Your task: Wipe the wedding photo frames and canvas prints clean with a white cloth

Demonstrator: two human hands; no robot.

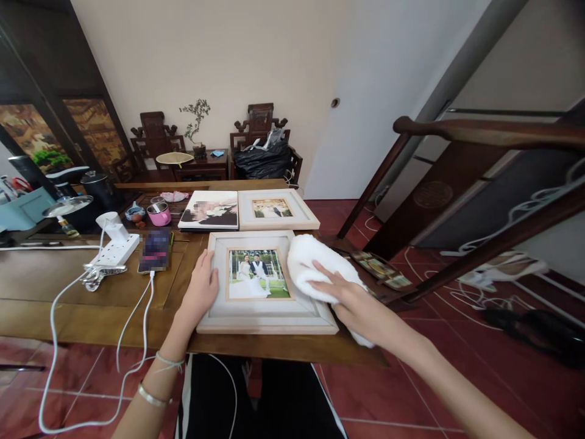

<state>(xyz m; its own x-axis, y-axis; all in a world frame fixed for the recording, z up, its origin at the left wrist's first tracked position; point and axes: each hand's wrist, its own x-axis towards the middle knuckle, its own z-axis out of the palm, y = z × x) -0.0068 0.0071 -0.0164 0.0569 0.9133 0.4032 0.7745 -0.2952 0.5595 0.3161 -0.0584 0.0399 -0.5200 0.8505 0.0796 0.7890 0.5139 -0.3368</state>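
A pale wooden picture frame (269,321) with a photo of two people in its middle lies flat on the wooden table, close to its front edge. My left hand (202,285) grips the frame's left side, thumb toward the top face and fingers along the outer edge. In my right hand (340,292) is a bunched white cloth (315,259). The cloth rests over the frame's right side, covering part of the border, and a corner hangs down past the table edge.
Behind lie a second picture frame (292,222) and a photo album (209,210). To the left are a phone (155,250) on a white cable, a power strip (119,249) and a pink cup (159,214). A wooden chair (429,189) stands at the right.
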